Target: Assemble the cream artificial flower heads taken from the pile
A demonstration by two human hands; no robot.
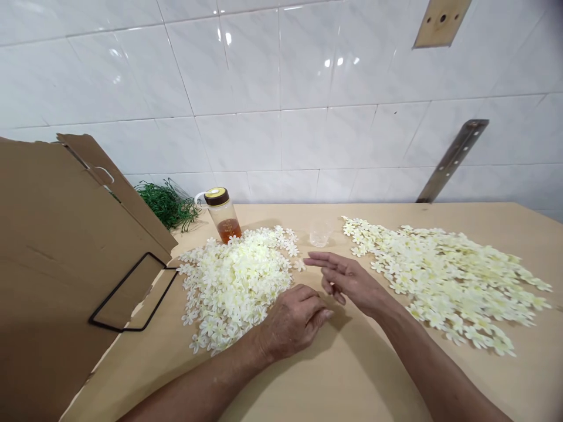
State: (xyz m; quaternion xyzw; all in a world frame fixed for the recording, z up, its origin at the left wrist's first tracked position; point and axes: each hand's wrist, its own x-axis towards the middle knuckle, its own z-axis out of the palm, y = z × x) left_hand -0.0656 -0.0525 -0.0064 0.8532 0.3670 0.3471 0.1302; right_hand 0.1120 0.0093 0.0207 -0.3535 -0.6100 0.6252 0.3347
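My left hand [295, 322] rests at the right edge of a heap of small pale-yellow artificial flowers [246, 269]. Its fingers are curled together with the thumb, and what they may hold is hidden. Just beyond it, my right hand [347, 280] hovers over the table with the index finger stretched out and the other fingers loosely bent; nothing shows in it. A single loose flower [299, 265] lies by the right fingertips. Farther right spreads a second group of flowers [453, 275], laid out in overlapping rows.
Behind the hands stands a small clear plastic cup [319, 234]. A bottle with amber liquid [223, 217] is behind the heap, near green wiry stems [165, 202]. A cardboard box [65, 252] and a black wire frame [132, 296] border the left. A tiled wall [299, 140] rises behind.
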